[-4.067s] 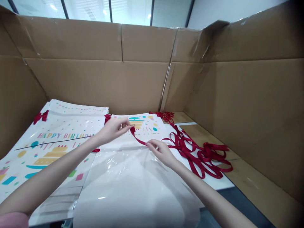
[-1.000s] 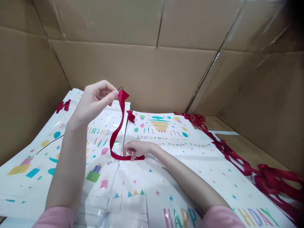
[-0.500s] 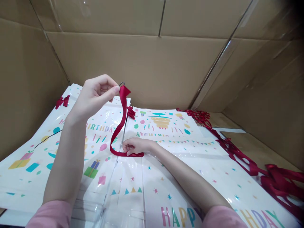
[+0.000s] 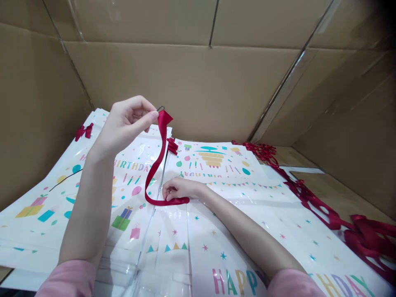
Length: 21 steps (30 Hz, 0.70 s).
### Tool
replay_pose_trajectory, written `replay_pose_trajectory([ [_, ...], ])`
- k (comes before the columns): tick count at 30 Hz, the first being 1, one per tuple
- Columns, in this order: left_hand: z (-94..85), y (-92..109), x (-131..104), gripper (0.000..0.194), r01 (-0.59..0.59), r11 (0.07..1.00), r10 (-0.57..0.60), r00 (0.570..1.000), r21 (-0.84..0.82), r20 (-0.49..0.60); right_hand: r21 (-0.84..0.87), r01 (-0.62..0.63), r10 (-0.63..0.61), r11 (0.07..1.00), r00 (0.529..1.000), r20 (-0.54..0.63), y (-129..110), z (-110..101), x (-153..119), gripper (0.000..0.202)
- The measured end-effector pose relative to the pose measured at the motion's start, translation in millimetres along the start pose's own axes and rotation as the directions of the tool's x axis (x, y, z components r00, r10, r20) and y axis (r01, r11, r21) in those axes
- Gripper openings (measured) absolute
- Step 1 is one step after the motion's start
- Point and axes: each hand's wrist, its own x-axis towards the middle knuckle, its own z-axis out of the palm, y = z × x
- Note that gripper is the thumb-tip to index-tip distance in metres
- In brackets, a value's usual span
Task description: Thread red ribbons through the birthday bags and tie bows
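Observation:
Raised over the printed sheets, my left hand (image 4: 128,123) pinches a thin bent wire hook (image 4: 161,108) together with the pointed end of a red ribbon (image 4: 159,154). From there the ribbon hangs in a curve and lies along a glossy white Happy Birthday bag (image 4: 204,243). My right hand (image 4: 181,188) rests low on the bag with curled fingers, its thumb side touching the ribbon. What its fingertips hold, if anything, is hidden. Under my left forearm more birthday-printed bags (image 4: 126,198) lie stacked.
Tall cardboard walls (image 4: 185,82) enclose the back and sides. Tangled red ribbons (image 4: 324,212) run down the right edge. A red bow (image 4: 84,132) sits on the left stack, and a folded red ribbon bundle (image 4: 172,146) lies at the middle. A thin black cord (image 4: 64,179) shows at left.
The whole view has shifted slightly, so everything appears a little further right. Both hands keep the same pose, and the ribbon hangs in the same curve.

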Motion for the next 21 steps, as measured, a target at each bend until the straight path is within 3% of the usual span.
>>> replay_pose_trajectory([
  [11,6.0,-1.8,1.3,0.014,-0.012,1.0,0.011,0.999,0.006,0.044,-0.027,-0.001,0.0,1.0,1.0,-0.01,-0.6,0.5,-0.8,0.007],
  [16,10.4,-0.3,0.6,0.014,-0.015,1.0,0.015,0.998,-0.003,0.063,0.022,0.077,-0.076,0.997,0.996,-0.035,2.2,1.0,1.0,0.007],
  [21,14.0,3.3,-2.6,0.017,0.025,1.0,-0.025,0.996,0.0,0.091,0.025,0.189,-0.183,0.982,0.971,-0.152,-4.0,-0.7,-30.7,0.008],
])
